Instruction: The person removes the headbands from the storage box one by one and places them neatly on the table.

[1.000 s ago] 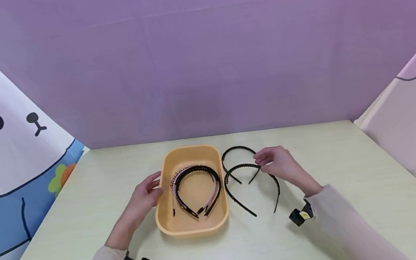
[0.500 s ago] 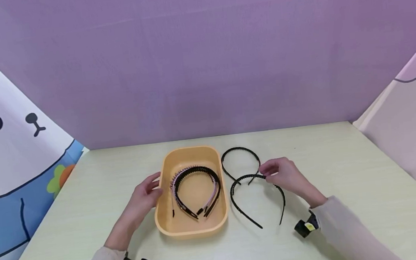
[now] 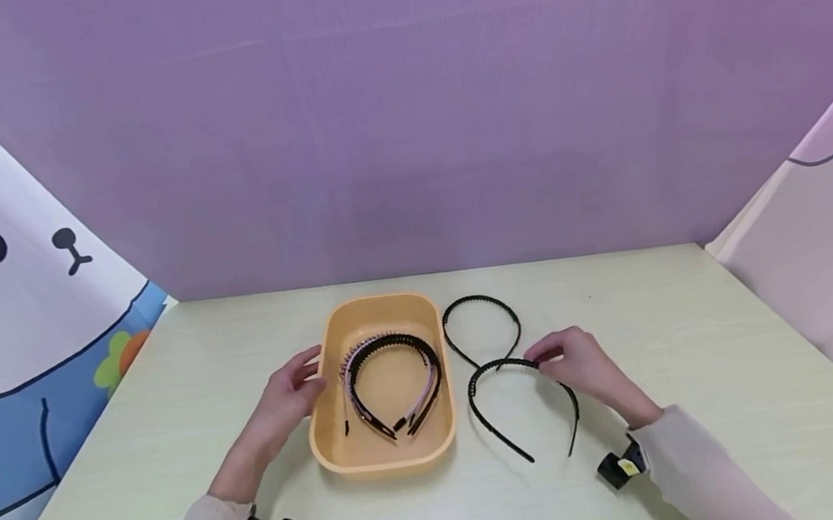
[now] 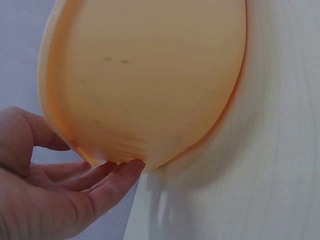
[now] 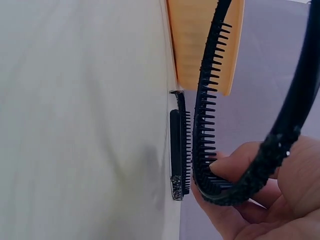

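Note:
In the head view my left hand [image 3: 291, 393] holds the left rim of a yellow-orange plastic tray [image 3: 391, 466]. In the left wrist view the fingers touch the tray's outer wall [image 4: 150, 75], and the thumb's tip is hidden behind the rim. Inside the tray lie overlapping black and pink toothed headbands [image 3: 433, 359]. My right hand [image 3: 577, 362] pinches a black toothed headband [image 3: 495, 430] near the top of its arch, over the table right of the tray. Seen from the right wrist, its comb teeth [image 5: 209, 110] face the thumb.
Another black headband [image 3: 476, 298] lies on the table behind the held one, close to the tray's right side. The pale wooden table [image 3: 695, 334] ends at a purple cloth backdrop [image 3: 478, 120]. Printed cloth [image 3: 32, 330] hangs at the left.
My right hand has drawn the held headband toward me and slightly right, away from the other black one behind it. The left hand and the tray have stayed almost in place.

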`<state>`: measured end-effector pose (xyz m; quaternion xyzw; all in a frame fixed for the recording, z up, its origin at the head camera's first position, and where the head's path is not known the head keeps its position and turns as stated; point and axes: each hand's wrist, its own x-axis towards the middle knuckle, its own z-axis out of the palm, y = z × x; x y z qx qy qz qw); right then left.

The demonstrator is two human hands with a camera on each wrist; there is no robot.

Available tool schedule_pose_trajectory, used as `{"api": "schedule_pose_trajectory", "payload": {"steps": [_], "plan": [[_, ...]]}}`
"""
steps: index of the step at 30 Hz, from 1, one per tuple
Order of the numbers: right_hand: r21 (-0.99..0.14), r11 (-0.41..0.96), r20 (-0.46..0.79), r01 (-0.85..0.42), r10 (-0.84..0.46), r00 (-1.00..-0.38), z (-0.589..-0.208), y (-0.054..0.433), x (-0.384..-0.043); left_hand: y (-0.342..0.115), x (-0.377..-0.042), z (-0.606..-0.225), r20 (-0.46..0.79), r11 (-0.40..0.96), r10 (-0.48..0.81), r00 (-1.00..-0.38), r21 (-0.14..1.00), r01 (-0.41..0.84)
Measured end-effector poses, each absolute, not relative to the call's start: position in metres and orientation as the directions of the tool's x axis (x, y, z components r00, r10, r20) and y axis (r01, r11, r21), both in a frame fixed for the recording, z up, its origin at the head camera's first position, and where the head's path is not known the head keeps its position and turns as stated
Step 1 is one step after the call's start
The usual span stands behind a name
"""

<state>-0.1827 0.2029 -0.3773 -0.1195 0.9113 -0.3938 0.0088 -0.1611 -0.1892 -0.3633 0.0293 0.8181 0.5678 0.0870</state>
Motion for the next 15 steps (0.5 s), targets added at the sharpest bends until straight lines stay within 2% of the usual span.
{"api": "schedule_pose_trajectory", "payload": {"steps": [15], "plan": [[-0.745, 0.649, 0.022, -0.151, -0.202, -0.979, -0.3861, 0.1946, -0.1751, -0.1892, -0.1604, -0.3625, -0.11, 0.347, 0.144, -0.983, 0.936, -0.054]]}}
